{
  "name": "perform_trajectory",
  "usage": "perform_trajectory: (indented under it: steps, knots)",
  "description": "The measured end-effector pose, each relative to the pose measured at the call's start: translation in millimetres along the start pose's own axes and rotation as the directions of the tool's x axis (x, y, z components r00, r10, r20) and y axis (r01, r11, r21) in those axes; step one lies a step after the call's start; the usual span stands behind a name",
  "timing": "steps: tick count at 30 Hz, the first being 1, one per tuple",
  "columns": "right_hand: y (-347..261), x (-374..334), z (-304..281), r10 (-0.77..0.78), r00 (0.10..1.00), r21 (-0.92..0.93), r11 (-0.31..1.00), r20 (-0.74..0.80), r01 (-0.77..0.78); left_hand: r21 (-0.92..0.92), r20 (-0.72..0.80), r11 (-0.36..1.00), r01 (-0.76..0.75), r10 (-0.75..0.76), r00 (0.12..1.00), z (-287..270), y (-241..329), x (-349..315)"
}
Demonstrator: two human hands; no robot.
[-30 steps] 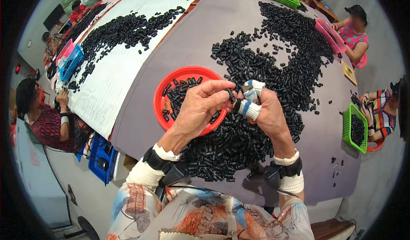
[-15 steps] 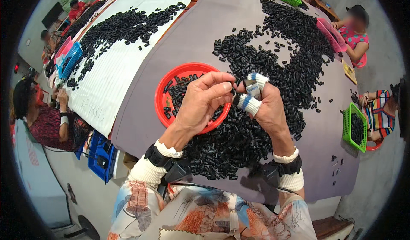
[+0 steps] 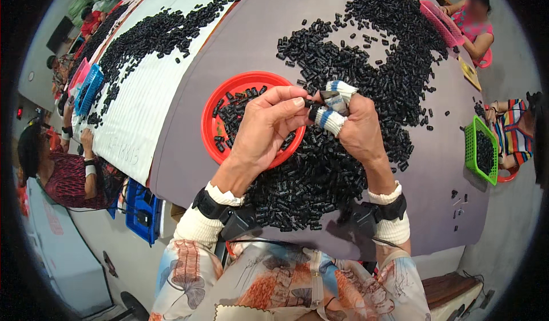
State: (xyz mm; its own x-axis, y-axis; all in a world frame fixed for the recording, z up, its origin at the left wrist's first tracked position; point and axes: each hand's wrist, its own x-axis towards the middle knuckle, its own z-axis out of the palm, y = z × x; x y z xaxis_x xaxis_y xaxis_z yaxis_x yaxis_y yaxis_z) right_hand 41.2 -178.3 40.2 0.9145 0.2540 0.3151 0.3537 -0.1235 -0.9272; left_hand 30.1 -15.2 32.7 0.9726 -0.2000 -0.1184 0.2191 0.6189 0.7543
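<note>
My left hand (image 3: 257,124) is closed, thumb and forefinger pinching a small black cylindrical piece (image 3: 310,103) over the red basin's right side. Close against it, my right hand (image 3: 363,129) is closed around a small tool with a flat grey metal part (image 3: 330,96), which looks like a blade; its handle is hidden in the fingers. White knitted finger sleeves (image 3: 330,121) with blue stripes cover fingers of that hand. Beneath my hands stands the round red basin (image 3: 207,124), partly filled with similar black pieces. A large pile of black pieces (image 3: 306,189) lies beside it.
More black pieces (image 3: 394,35) spread to the far right. A green basket (image 3: 470,144) stands at the right edge, a pink basket (image 3: 440,24) beyond it. Co-workers sit at left and right. A white-covered table (image 3: 154,101) adjoins on the left, a blue crate (image 3: 139,218) below.
The view has shifted slightly. My hands stay together, and the black piece now shows more plainly between my left fingertips and the tool. At left, a co-worker's hands have moved apart.
</note>
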Motion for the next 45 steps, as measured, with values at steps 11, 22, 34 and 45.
perform_trajectory:
  steps: [11, 22, 34, 45]
  knots:
    - [14.1, -1.3, -19.4, -0.052, 0.995, -0.064, 0.996, 0.085, 0.057, 0.052, 0.050, 0.992, 0.114, -0.117, 0.992, -0.4, -4.8, 6.4]
    - [8.9, -5.3, -40.0, 0.096, 0.968, -0.014, 0.995, 0.233, -0.096, 0.099, 0.064, 0.975, 0.200, -0.207, 0.976, 6.9, -6.1, 1.1]
    - [9.9, -6.5, -45.4, 0.098, 0.947, 0.011, 0.994, 0.305, -0.106, 0.081, 0.123, 0.973, 0.217, -0.226, 0.966, 6.2, -7.8, -5.5]
    - [5.2, -4.4, -43.2, 0.099, 0.928, 0.027, 0.993, 0.358, -0.117, 0.032, 0.154, 0.965, 0.261, -0.262, 0.953, 3.8, -10.5, -7.5]
